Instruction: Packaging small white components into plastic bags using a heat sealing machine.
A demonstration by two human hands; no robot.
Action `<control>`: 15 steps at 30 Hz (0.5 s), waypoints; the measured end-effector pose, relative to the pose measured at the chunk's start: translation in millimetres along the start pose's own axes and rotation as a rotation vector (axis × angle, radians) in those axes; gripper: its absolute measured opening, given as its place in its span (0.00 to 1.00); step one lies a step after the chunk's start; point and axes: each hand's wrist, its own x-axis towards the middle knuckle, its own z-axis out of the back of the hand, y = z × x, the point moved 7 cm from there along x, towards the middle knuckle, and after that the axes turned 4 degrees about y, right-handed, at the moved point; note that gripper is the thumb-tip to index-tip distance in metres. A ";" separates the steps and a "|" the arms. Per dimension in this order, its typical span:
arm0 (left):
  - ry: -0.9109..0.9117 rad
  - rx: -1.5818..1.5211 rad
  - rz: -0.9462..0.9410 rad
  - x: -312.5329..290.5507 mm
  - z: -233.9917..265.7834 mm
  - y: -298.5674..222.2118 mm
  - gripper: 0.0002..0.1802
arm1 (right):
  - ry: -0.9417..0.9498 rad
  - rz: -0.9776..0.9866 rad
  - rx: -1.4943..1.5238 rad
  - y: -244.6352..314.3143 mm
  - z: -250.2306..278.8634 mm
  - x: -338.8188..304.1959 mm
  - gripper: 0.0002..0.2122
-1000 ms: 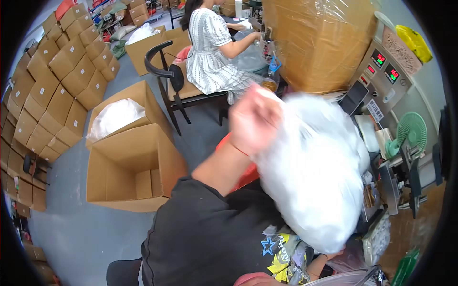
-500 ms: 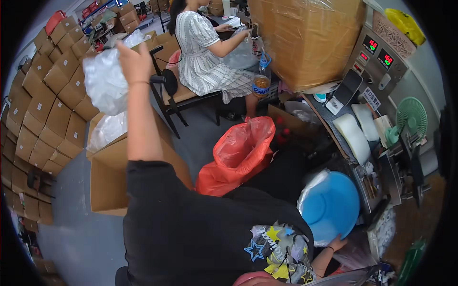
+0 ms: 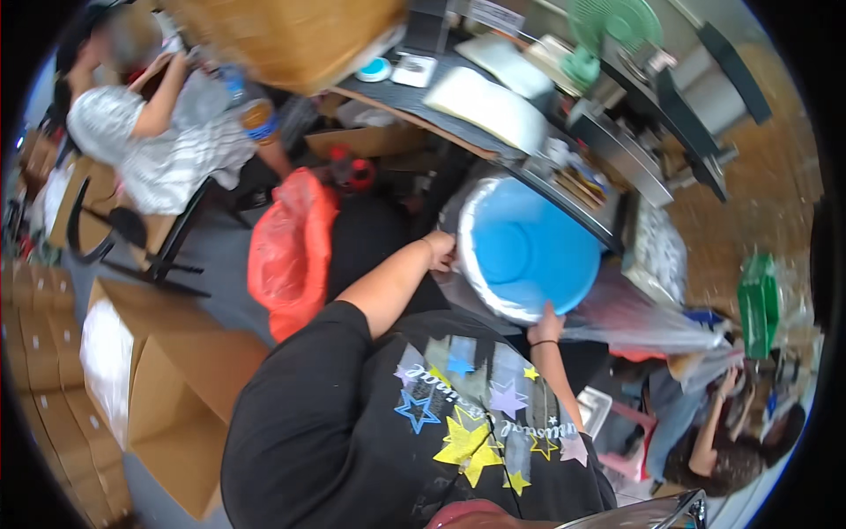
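A round blue tub (image 3: 515, 264) stands before me, tilted so its inside shows, with crumpled clear plastic (image 3: 476, 286) along its left rim. My left hand (image 3: 438, 251) is at the tub's left side, fingers curled onto the plastic there. At the near rim, my right hand (image 3: 546, 326) grips the edge, with its wrist band showing just below. Clear plastic sheeting (image 3: 630, 317) trails off to the right of that hand. A red plastic sack (image 3: 291, 251) stands open to the left of the tub.
An open cardboard box (image 3: 181, 410) sits at the lower left, with clear plastic (image 3: 106, 366) beside its flap. A workbench (image 3: 405, 106) with white pads and a green fan (image 3: 612, 35) runs along the far side. One person sits far left, another at lower right.
My left hand has come from above the cardboard box, where it held a clear plastic bundle, to the tub's left side; the bundle is out of it. My view has swung right.
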 end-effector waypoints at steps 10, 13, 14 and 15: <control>-0.061 0.199 0.005 69.1 4.0 18.3 0.10 | 0.181 -0.243 -0.458 58.4 26.2 -16.3 0.29; -0.154 0.330 -0.013 108.2 11.0 20.1 0.11 | 0.223 -0.219 -0.531 61.2 11.7 -21.2 0.30; -0.194 0.410 -0.018 114.7 30.6 35.6 0.12 | 0.203 -0.207 -0.533 59.4 10.8 -23.5 0.30; -0.246 0.479 -0.026 122.5 41.9 39.4 0.13 | 0.203 -0.228 -0.503 57.8 6.3 -25.8 0.30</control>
